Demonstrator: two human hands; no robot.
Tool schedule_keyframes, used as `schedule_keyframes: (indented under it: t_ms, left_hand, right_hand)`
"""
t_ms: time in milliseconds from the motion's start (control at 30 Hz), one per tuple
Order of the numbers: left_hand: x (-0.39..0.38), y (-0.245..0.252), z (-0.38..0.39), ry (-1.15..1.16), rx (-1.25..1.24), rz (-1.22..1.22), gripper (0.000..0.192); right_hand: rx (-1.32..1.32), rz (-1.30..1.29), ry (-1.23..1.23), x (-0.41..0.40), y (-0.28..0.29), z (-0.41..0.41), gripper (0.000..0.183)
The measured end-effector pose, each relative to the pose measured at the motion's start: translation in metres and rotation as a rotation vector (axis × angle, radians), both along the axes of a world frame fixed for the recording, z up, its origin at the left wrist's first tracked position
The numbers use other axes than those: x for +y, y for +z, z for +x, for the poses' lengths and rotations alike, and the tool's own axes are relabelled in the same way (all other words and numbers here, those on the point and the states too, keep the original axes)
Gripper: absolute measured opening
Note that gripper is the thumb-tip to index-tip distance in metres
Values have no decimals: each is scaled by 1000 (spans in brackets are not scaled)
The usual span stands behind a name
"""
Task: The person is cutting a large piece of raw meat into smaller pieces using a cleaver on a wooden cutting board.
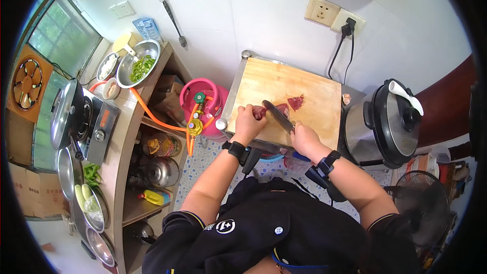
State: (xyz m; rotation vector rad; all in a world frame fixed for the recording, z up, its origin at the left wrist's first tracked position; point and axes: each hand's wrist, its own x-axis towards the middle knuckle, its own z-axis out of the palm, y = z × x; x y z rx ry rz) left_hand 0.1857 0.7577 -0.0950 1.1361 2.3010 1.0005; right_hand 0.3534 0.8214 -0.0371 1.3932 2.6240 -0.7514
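Note:
A wooden cutting board [289,80] lies on a small metal-framed table before me. My left hand [249,122] holds down a piece of raw red meat [259,112] near the board's left front part. In my right hand [306,140] is a kitchen knife [279,117], its dark blade slanting up and left, the tip beside that piece. Another piece of meat [283,109] lies partly behind the blade. Farther right, a smaller piece of meat [296,102] rests apart on the board. Whether the blade is cutting into the meat cannot be told.
At right stands an electric pressure cooker [365,133], with a fan [422,205] behind. A pink gas cylinder [205,102] with an orange hose is left of the board. The left counter holds a gas stove [101,133], a lidded wok [66,114] and a bowl of chopped green peppers [142,69].

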Motion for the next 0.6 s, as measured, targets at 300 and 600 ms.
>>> schedule_keyframes:
  t_ms: [300,600]
  left_hand:
    - [19,24,-12,-7,4,124,39]
    - [94,3,-18,32,39,151,43]
  right_hand:
    - [238,-24,-69,23,-11,-2,25]
    - [401,-2,-289,30,14,45,23]
